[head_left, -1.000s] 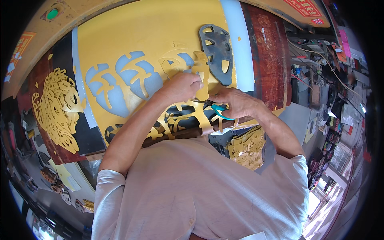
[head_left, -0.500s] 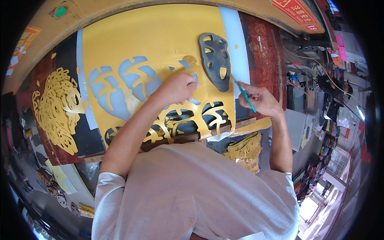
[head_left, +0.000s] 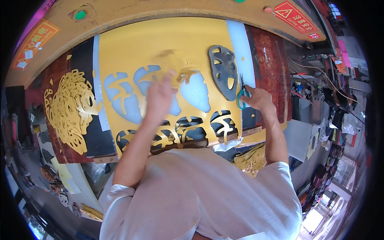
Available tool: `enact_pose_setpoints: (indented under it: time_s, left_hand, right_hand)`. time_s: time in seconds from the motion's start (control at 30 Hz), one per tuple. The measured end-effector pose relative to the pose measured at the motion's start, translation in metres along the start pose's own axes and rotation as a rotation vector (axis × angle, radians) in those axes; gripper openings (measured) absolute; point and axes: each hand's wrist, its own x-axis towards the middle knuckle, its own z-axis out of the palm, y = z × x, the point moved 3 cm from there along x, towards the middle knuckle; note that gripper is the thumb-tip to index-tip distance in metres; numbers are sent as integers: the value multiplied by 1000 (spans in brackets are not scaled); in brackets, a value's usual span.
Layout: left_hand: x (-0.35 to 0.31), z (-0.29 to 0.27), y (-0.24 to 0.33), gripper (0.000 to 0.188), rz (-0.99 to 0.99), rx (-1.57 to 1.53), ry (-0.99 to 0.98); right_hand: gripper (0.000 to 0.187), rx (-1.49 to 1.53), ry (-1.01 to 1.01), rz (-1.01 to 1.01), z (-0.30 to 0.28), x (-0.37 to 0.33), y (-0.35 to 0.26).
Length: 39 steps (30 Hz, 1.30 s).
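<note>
A yellow sheet [head_left: 160,36] lies across the work surface, with rows of openings cut through it. My left hand [head_left: 159,98] hovers over the middle of the sheet, its fingers smeared by motion. At its fingertips is a blurred yellow scrap [head_left: 173,64]; whether the fingers grip it I cannot tell. My right hand [head_left: 260,99], closed on the teal handles of a pair of scissors [head_left: 241,100], is at the sheet's right edge, the blades pointing away from me. Just left of the scissors, a dark sole-shaped cutting die [head_left: 224,74] with several holes rests on the sheet.
Tangled yellow scraps [head_left: 72,110] are heaped at the left. Beyond the sheet runs a yellow machine beam [head_left: 140,18] with a green button [head_left: 81,15]. A pale blue board [head_left: 242,48] shows under the sheet. More yellow pieces [head_left: 252,160] lie below the table's near edge.
My left hand has moved left, and the third opening now shows bare pale board. The scissors have turned in my right hand, from handles hidden to handles showing. The whole view has shifted slightly.
</note>
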Motion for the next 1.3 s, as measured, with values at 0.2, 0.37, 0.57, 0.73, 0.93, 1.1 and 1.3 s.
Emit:
enact_pose_setpoints:
  time_s: [0.2, 0.37, 0.57, 0.73, 0.93, 1.1, 1.3]
  left_hand:
    - [43, -63, 65, 52, 275, -331, 193]
    - [35, -63, 106, 42, 381, -148, 261]
    - [0, -61, 28, 36, 271, -520, 25]
    - [14, -70, -6, 30, 97, -221, -132]
    - [68, -24, -28, 28, 162, 329, 93]
    - [102, -16, -19, 30, 341, 502, 125]
    - [120, -24, -10, 46, -37, 173, 32]
  right_hand:
    - [52, 324, 322, -235, -61, -15, -53]
    - [46, 879, 435, -584, -61, 23, -122]
    - [34, 387, 564, -750, -35, 53, -174]
    - [29, 490, 619, -688, -38, 66, -193]
    - [27, 1163, -24, -537, -41, 84, -201]
    - [30, 1135, -27, -362, -48, 92, -211]
    - [26, 711, 577, -664, -11, 31, -243]
